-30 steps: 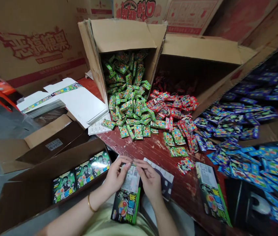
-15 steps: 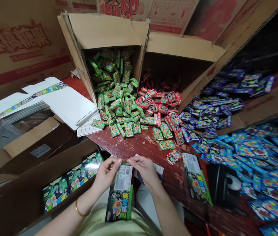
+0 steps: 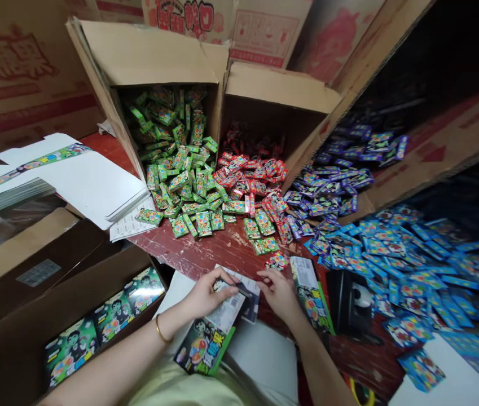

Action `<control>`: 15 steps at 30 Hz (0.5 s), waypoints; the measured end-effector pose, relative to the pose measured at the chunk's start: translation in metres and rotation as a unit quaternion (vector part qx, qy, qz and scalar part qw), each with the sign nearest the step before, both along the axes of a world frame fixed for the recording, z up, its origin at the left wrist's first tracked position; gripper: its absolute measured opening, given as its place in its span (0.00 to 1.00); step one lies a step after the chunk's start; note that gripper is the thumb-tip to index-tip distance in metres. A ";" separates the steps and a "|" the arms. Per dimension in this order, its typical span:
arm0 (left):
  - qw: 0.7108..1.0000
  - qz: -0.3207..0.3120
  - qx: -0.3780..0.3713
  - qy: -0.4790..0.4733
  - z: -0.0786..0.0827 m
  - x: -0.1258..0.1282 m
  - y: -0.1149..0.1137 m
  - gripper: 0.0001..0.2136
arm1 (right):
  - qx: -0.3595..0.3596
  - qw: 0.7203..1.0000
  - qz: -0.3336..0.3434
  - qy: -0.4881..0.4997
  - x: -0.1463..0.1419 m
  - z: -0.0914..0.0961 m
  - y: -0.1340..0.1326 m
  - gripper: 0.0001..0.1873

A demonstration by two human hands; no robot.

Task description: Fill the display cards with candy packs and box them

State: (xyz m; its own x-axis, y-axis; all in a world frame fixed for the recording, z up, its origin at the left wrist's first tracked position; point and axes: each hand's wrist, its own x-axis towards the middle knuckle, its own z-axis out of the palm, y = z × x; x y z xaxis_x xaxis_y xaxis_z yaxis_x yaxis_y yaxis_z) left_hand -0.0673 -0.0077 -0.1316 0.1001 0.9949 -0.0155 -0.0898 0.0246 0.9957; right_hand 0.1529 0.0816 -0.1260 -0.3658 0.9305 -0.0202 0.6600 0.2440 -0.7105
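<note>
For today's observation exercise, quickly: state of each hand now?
Left hand: closed on top of the green box.
Right hand: bent over the red table; grip cannot be told.

Both forearms in from the bottom edge, bare, converging toward the middle. Left hand (image 3: 205, 296) low and curled, thumb pinched down against bent fingers, wrist slightly cocked back. Right hand (image 3: 279, 293) just beside it, palm down, knuckles up, fingers loosely spread and pointing forward-left, thumb tucked under. Hands near each other, not touching.
</note>
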 end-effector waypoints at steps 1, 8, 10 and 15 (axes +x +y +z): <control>1.000 0.003 -0.008 0.010 -0.002 0.004 0.003 0.10 | -0.002 1.000 0.006 -0.006 -0.001 -0.001 0.000 0.08; 0.997 0.016 -0.031 0.062 -0.007 0.008 0.008 0.10 | 0.025 0.998 0.051 0.018 0.007 -0.003 -0.013 0.07; 0.997 0.014 -0.033 0.071 -0.004 0.007 0.007 0.10 | 0.050 0.996 0.055 0.057 0.008 0.003 -0.018 0.08; 0.995 0.017 -0.038 0.093 0.002 0.006 0.007 0.11 | 0.027 0.995 -0.004 0.100 -0.013 0.008 -0.020 0.19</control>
